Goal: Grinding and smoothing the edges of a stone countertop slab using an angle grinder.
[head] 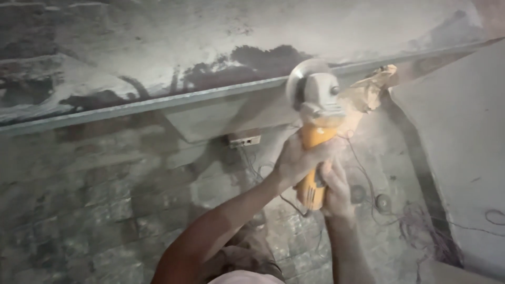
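I've got both hands, left point(295, 160) & right point(336, 192), fingers wrapped round yellow angle grinder point(315, 131), disc point(301, 79) touching metal rail point(158, 101).

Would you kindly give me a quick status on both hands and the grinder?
Left hand and right hand both gripping the yellow grinder. Disc up at the grey metal beam. Dust in the air, loose wires on the wall.

Brick wall point(79, 210), small socket box point(244, 140), loose wires point(421, 231).
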